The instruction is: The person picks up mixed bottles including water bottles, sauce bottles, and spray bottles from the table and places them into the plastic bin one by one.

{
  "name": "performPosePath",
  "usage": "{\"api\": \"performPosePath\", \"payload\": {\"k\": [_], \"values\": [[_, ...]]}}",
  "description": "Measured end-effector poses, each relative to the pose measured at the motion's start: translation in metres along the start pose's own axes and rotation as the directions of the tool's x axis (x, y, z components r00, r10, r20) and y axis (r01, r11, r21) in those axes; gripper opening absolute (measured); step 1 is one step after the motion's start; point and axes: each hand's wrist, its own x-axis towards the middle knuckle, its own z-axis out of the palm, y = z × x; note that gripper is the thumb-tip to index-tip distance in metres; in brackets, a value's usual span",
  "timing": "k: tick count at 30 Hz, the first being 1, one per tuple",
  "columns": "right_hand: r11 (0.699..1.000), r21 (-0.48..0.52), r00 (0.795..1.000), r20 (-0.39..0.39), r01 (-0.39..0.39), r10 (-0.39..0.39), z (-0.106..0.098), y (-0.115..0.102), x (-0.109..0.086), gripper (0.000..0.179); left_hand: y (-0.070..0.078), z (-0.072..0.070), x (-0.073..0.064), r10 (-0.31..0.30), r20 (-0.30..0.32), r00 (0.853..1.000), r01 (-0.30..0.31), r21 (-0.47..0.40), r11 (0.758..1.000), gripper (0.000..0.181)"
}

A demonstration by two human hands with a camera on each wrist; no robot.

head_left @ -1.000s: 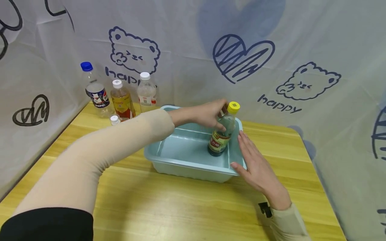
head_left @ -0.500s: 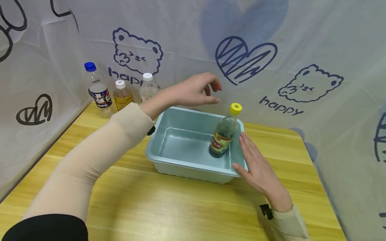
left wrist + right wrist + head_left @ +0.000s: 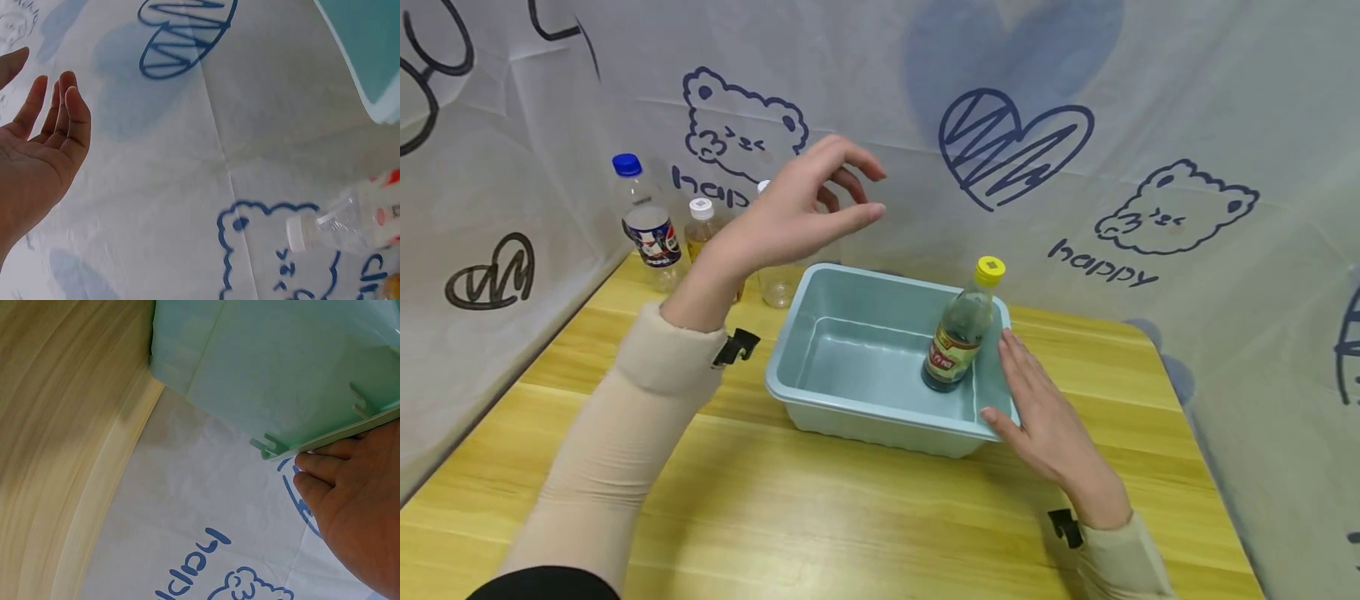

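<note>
A pale blue plastic basin [image 3: 872, 429] sits on the wooden table. Inside it, near the right end, stands a yellow-capped bottle [image 3: 953, 346] with a red and yellow label and dark liquid low down. My left hand [image 3: 801, 208] is in the air above the basin's back left corner, fingers loosely bent and holding nothing; the left wrist view shows its bare palm [image 3: 37, 156]. My right hand [image 3: 1052, 425] rests against the basin's right side with straight fingers, its thumb near the front corner. In the right wrist view the fingers [image 3: 319, 465] touch the rim from outside.
Behind the left arm stand a blue-capped Pepsi bottle [image 3: 655, 242], a white-capped bottle of amber drink [image 3: 702, 225] and a clear bottle [image 3: 777, 287], partly hidden. A printed cloth [image 3: 895, 183] hangs behind the table [image 3: 850, 517].
My left hand has let go of the yellow-capped bottle, then risen and moved left, away from it. The bottle stays standing in the basin. My right hand has kept its place.
</note>
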Motion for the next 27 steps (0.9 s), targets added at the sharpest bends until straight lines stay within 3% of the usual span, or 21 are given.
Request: {"api": "performPosePath", "payload": {"k": [7,14,18,27], "values": [[1.000,-0.008,1.000,-0.001,0.006,-0.006,-0.001,0.000,0.001,0.086,-0.016,-0.003,-0.039,-0.002,-0.181,0.984,0.001,-0.006,1.000,0.036],[1.000,-0.015,1.000,0.002,0.008,-0.008,-0.001,-0.001,0.002,0.087,-0.039,0.000,-0.077,-0.034,-0.349,0.936,0.026,-0.027,0.999,0.037],[1.000,-0.014,1.000,0.005,0.003,-0.003,-0.001,-0.001,0.002,0.087,-0.056,-0.001,-0.096,-0.071,-0.432,0.899,0.050,-0.059,0.997,0.036],[1.000,-0.004,1.000,0.007,0.001,-0.001,-0.001,0.000,0.002,0.087,-0.102,-0.012,-0.136,-0.252,-0.559,0.790,0.160,-0.209,0.965,0.034]]}}
